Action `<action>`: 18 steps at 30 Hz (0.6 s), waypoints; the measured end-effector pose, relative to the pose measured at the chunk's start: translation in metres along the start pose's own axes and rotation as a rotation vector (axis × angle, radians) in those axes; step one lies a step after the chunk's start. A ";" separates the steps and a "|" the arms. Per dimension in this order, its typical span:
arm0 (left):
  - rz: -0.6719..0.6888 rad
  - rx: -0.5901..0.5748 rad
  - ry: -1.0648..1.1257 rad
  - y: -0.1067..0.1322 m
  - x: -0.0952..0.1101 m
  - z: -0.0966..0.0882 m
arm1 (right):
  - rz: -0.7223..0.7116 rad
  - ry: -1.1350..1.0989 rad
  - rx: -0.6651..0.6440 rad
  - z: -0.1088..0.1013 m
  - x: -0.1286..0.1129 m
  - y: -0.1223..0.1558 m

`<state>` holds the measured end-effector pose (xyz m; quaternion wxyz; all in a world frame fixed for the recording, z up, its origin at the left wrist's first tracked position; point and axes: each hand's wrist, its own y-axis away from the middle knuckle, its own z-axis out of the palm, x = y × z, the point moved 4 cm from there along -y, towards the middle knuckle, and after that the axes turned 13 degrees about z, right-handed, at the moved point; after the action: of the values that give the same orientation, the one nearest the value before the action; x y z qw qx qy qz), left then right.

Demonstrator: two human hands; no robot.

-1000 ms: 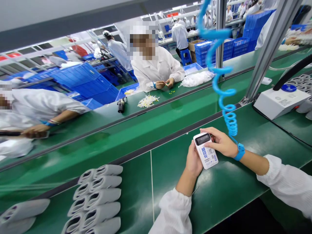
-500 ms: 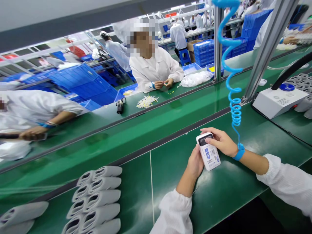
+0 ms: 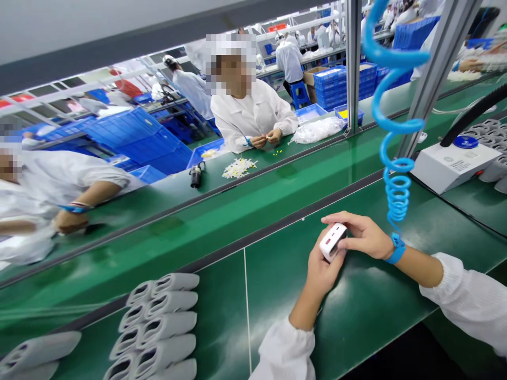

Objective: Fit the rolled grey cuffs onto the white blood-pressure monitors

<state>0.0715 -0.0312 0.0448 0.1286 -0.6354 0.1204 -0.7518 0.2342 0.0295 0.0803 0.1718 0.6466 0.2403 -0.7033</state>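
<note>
White device (image 3: 333,241): held over the counter (image 3: 285,279), well to the right of the grey shells (image 3: 178,323), its end with the port openings turned up toward the head camera.
Left hand (image 3: 322,266): on the side of the device toward the grey shells, fingers clamped around its body.
Right hand (image 3: 364,237): on the device's other side, farther from the grey shells; thumb at the casing, forefinger stretched along the far edge, the two apart with the device between them. Whether they press on it, I cannot tell.
Casing: looks closed and whole, so its assembly seems done; handling it looks like a check in progress.
Dark face: mostly turned away, so any reading or result cannot be told.
Grey shells: lined up, open-ended, untouched by either hand; judging by that, work on them seems left.
</note>
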 end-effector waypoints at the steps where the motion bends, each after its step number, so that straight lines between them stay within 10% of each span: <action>1: 0.072 -0.003 -0.066 0.000 0.004 0.001 | -0.017 0.019 -0.016 0.000 -0.003 0.001; 9: 0.529 -0.103 -0.504 0.004 0.001 -0.006 | -0.009 0.080 -0.108 0.012 0.000 0.006; 18: 0.672 -0.106 -0.796 -0.005 0.012 -0.011 | 0.166 -0.261 -0.090 0.013 0.023 -0.002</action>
<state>0.0587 -0.0306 0.0561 0.3663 -0.8040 0.2972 -0.3621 0.2195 0.0253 0.0580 0.2882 0.5588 0.1929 -0.7533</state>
